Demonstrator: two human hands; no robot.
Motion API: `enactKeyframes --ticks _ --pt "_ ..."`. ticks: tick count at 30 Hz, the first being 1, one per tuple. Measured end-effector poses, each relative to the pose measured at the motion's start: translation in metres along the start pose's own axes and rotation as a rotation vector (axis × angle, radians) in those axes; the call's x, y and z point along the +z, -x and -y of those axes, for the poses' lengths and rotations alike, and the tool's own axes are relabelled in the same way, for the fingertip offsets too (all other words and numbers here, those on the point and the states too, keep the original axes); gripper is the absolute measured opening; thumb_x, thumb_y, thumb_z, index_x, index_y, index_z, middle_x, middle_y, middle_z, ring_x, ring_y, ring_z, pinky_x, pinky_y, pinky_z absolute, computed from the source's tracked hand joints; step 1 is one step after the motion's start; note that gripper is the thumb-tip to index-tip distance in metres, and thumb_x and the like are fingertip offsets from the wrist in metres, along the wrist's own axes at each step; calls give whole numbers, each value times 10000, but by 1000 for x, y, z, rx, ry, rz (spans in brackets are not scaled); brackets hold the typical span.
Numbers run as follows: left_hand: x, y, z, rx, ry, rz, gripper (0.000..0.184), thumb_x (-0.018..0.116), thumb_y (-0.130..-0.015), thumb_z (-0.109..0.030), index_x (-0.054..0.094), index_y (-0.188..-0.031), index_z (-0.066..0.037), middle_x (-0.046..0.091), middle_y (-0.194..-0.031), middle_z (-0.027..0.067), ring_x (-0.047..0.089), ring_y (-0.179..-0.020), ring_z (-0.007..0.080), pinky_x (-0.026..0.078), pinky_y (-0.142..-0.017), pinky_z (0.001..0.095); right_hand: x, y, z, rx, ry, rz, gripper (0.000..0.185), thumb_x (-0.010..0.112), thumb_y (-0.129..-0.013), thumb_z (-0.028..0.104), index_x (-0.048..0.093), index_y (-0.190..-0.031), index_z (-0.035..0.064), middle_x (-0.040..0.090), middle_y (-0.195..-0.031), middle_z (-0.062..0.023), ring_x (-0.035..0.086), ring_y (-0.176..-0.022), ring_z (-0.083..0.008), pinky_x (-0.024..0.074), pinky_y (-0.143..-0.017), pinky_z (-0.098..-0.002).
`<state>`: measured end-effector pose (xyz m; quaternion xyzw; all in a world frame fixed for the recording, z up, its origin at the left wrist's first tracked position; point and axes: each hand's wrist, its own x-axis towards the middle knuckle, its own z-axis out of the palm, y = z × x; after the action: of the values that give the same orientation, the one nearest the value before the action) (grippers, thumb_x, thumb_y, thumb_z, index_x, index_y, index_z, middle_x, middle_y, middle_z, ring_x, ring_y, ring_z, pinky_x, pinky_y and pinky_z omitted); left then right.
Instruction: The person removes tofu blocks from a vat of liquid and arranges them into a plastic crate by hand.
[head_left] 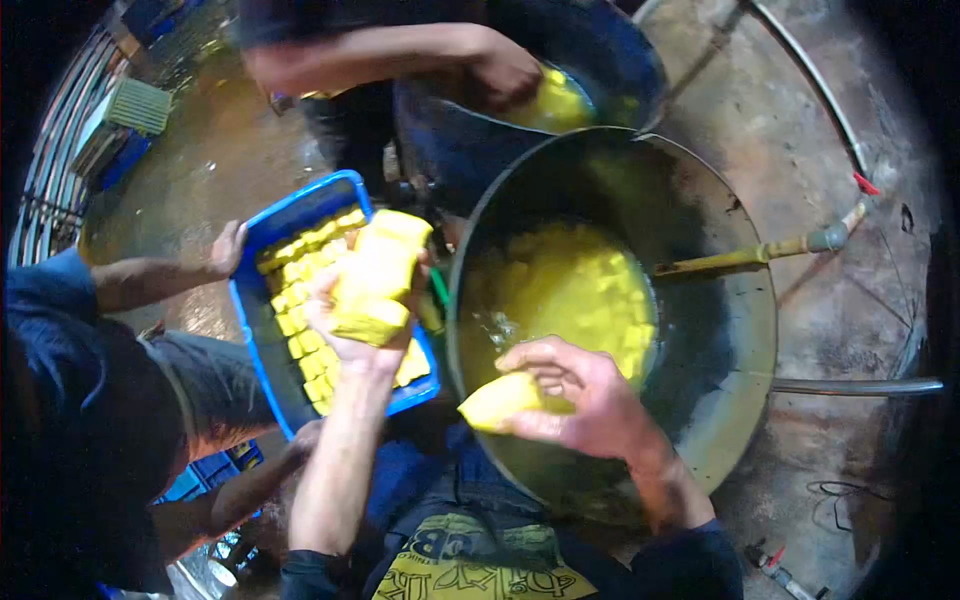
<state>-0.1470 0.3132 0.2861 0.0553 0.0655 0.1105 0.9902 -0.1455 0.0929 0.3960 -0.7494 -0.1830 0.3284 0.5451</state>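
Handling yellow blocks (388,250) in the head view: left of the vat (745,330), my left hand (362,350) cradles some above the blue tray (300,197); over the vat's near side, my right hand (598,400) has its grip pinching one. Moving, I judge, calls for light pressure.

On the front of the camera wearer's dark shirt (462,495), at the bottom edge of our view, we find printed lettering. We can make out what looks like "CB" beside smaller characters. Below it, large dark letters cross a yellow panel (488,582), too folded and distorted for us to read.
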Motion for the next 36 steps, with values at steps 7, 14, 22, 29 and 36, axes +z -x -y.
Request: enactKeyframes --ticks 7,14,22,29,36 --pt "-70 80 -18 -74 56 -204 437 498 -775 -250 542 -1148 -27 597 -1123 180 591 -1003 310 472 -906 421 139 -51 12 -200 707 -167 562 779 -655 313 567 -1108 55 420 -1276 -184 371 -1205 -355 321 -966 -458" --pt "-133 106 -88 -306 -190 -720 714 366 -824 -711 504 -1239 -148 553 -1176 75 533 -1082 249 418 -945 424 219 -135 -124 20 133 326 645 743 -694 336 518 -1209 20 513 -1194 -161 463 -1155 -288 377 -954 -354" --pt "-236 75 -182 -319 -820 -901 706 317 -901 -621 521 -1237 -34 603 -1141 163 590 -1018 294 456 -892 383 294 -225 -213 451 81 531 425 660 -746 443 700 -981 91 645 -1017 -63 580 -878 -172 441 -779 -273" --pt "-374 122 -155 -956 -1660 -894 765 313 -891 -594 435 -1323 26 393 -1388 245 382 -1295 308 285 -1054 400 397 -185 -313 597 894 29 429 522 -799 353 653 -1073 51 605 -1104 -219 446 -1174 -404 341 -952 -578" --pt "-186 24 -117 18 -1897 -545 397 532 -908 -291 608 -992 90 661 -850 177 608 -811 254 455 -734 368 237 -99 -137 -22 -65 -186 403 672 -796 224 582 -1104 -21 604 -1032 -229 571 -1019 -366 448 -884 -399"
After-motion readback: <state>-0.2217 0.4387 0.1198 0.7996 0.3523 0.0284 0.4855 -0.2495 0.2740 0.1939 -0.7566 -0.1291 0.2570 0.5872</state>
